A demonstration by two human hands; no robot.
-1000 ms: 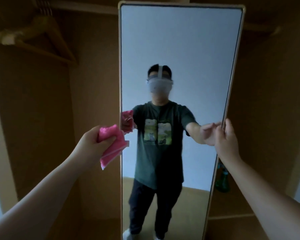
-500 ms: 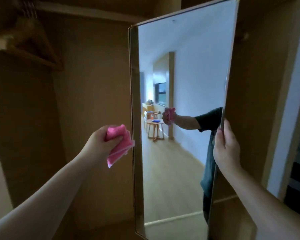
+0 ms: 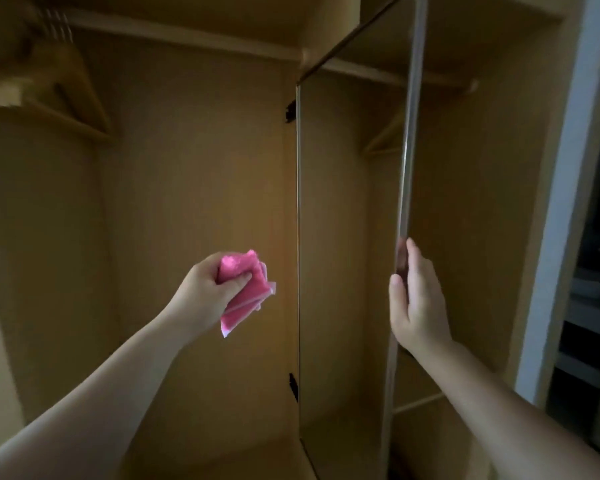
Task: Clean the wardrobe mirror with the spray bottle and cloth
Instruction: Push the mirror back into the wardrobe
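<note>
**Q:** What does the left hand (image 3: 205,289) hold?
**A:** A crumpled bright pink cloth (image 3: 246,289). It is bunched in the curled fingers, with the thumb pressed over its front. A loose corner hangs below the fist. Hand and cloth are raised before the brown wooden back wall (image 3: 194,168) of the wardrobe. They are left of the tall narrow mirror with a thin pale metal frame (image 3: 347,237) and apart from its glass.

**Q:** And the right hand (image 3: 418,299)?
**A:** It holds the mirror's free right-hand edge. The thumb lies on the near, glass side and the fingers reach up along and round the frame. A faint reflection of the fingertips shows in the glass beside them.

**Q:** How does the mirror stand?
**A:** Upright, and seen at a steep angle. Its left side carries two small black hinges, an upper hinge (image 3: 290,110) and a lower one, set against the wardrobe's wood. The glass reflects dim brown wardrobe panels and a hanger.

**Q:** What lies around it?
**A:** A light wooden coat hanger (image 3: 59,98), blurred, hangs at upper left below a shelf. At right, a white upright post (image 3: 565,202) borders a dark space with shelves.
</note>
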